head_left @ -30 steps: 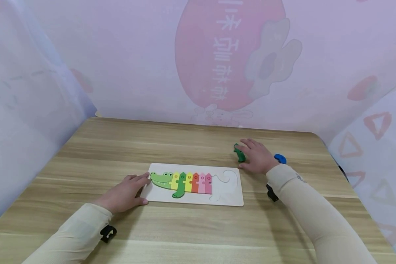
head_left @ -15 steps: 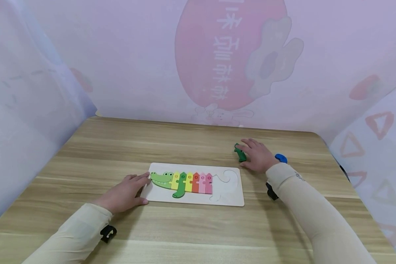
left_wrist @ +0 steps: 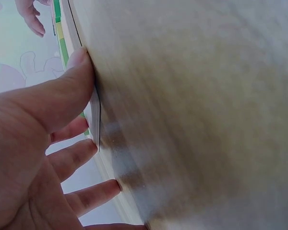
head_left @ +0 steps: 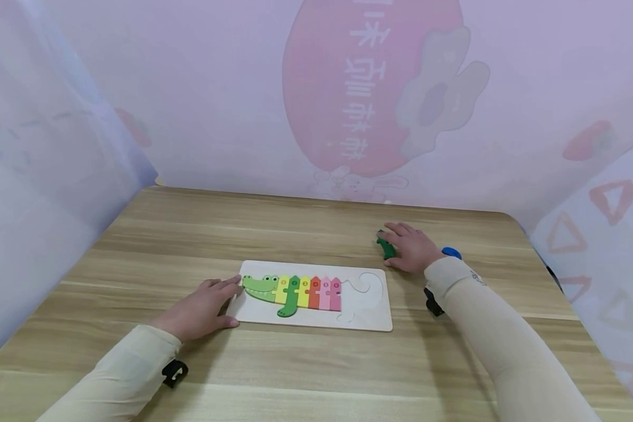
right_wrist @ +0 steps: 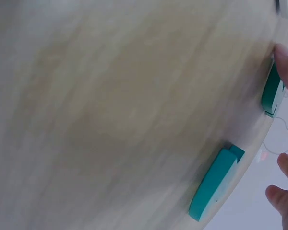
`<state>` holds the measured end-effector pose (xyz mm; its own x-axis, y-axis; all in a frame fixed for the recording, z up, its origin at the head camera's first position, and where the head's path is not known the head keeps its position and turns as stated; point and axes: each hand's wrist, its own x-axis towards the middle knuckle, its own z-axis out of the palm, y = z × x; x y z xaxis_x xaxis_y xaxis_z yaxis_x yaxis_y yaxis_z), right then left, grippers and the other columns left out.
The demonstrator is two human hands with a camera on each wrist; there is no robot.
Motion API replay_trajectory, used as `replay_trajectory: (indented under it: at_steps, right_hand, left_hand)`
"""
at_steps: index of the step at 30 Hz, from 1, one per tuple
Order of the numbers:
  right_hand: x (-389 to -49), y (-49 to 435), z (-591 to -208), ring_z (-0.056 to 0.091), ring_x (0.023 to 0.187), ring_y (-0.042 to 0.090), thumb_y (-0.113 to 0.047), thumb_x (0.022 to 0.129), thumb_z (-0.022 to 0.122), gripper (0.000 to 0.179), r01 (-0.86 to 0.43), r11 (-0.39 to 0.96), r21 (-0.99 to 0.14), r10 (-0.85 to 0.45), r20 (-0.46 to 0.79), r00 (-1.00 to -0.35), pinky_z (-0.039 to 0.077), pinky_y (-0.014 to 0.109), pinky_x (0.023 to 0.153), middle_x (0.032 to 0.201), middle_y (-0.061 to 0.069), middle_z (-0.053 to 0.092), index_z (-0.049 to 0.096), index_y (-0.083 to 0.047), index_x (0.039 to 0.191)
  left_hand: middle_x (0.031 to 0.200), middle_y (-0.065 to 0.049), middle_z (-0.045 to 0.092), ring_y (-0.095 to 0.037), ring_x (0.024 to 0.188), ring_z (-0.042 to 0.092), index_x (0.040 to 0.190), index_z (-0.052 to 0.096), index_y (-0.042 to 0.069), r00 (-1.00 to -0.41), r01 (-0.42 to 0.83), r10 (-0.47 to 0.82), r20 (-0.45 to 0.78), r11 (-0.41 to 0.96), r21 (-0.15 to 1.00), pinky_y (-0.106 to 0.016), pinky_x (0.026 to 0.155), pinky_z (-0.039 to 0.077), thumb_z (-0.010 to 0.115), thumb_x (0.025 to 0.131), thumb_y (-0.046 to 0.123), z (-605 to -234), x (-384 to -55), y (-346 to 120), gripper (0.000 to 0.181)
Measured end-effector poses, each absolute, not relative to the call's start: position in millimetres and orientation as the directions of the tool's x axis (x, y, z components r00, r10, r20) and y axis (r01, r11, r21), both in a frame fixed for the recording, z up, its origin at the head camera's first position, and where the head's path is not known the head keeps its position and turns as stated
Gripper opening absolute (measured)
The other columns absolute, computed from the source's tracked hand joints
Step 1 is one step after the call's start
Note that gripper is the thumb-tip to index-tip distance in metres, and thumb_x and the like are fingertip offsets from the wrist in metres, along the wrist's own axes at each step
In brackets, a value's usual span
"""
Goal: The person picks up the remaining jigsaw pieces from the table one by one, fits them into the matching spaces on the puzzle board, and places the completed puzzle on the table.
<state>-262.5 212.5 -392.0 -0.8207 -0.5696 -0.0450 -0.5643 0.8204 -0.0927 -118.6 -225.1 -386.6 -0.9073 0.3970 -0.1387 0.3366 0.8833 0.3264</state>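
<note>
A crocodile number puzzle on a white wooden board (head_left: 366, 316) lies flat at mid-table. The green crocodile head (head_left: 259, 285) and several coloured numbered pieces sit joined on it. My left hand (head_left: 197, 308) rests at the board's left end, its thumb and fingers spread against the edge; the left wrist view shows the thumb (left_wrist: 76, 79) touching it. Beyond the board's far right corner, my right hand (head_left: 412, 249) lies over a green puzzle piece (head_left: 386, 246), partly covering it. Its thumb (right_wrist: 287, 69) touches that piece in the right wrist view, with the other fingers loosely extended.
A blue puzzle piece (head_left: 451, 252) lies on the wooden table (head_left: 295, 375) behind the right wrist; in the right wrist view this loose piece (right_wrist: 213, 187) looks teal. At the board's right end, a tail outline (head_left: 366, 284) shows bare. A printed cloth (head_left: 216, 88) stands behind the table.
The view has shifted very slightly. Both hands, the board and the loose pieces keep practically the same places.
</note>
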Motion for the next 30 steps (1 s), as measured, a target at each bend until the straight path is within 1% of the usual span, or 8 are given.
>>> replay_trajectory:
  at_steps: [10, 14, 21, 30]
  right_hand:
    - [-261.7, 211.2, -388.5, 0.028, 0.137, 0.048, -0.031, 0.090, 0.068, 0.065, -0.561, 0.816, -0.137, -0.574, -0.088, -0.814, 0.030, 0.067, 0.104, 0.152, 0.022, 0.032, 0.041, -0.009, 0.146]
    - [-262.2, 210.5, -388.3, 0.029, 0.137, 0.047, -0.031, 0.090, 0.068, 0.065, -0.549, 0.822, -0.151, -0.566, -0.110, -0.817, 0.030, 0.067, 0.102, 0.152, 0.022, 0.032, 0.041, -0.009, 0.146]
    - [-265.7, 207.4, -386.7, 0.026, 0.138, 0.048, -0.032, 0.092, 0.066, 0.066, -0.536, 0.829, -0.159, -0.557, -0.152, -0.817, 0.029, 0.070, 0.102, 0.154, 0.020, 0.029, 0.039, -0.011, 0.147]
    - [-265.5, 201.7, -379.8, 0.026, 0.137, 0.050, -0.031, 0.093, 0.064, 0.064, -0.519, 0.842, -0.149, -0.539, -0.203, -0.817, 0.029, 0.071, 0.101, 0.155, 0.020, 0.028, 0.038, -0.010, 0.148]
  left_hand:
    - [0.149, -0.021, 0.038, -0.047, 0.128, 0.039, 0.127, 0.057, 0.005, -0.906, 0.341, 0.401, -0.133, 0.881, 0.328, -0.059, 0.100, 0.039, 0.076, 0.083, 0.030, -386.2, -117.8, -224.0, 0.054]
    - [0.149, -0.021, 0.038, -0.047, 0.129, 0.039, 0.128, 0.056, 0.006, -0.907, 0.338, 0.397, -0.141, 0.885, 0.321, -0.059, 0.100, 0.040, 0.076, 0.083, 0.031, -386.3, -117.0, -223.8, 0.055]
    - [0.149, -0.021, 0.038, -0.047, 0.129, 0.039, 0.128, 0.056, 0.006, -0.908, 0.336, 0.395, -0.141, 0.886, 0.319, -0.059, 0.099, 0.040, 0.076, 0.083, 0.030, -386.5, -115.5, -224.6, 0.055]
    - [0.150, -0.020, 0.037, -0.047, 0.129, 0.039, 0.128, 0.056, 0.006, -0.910, 0.332, 0.391, -0.141, 0.888, 0.319, -0.059, 0.100, 0.039, 0.076, 0.083, 0.030, -387.7, -115.9, -226.0, 0.055]
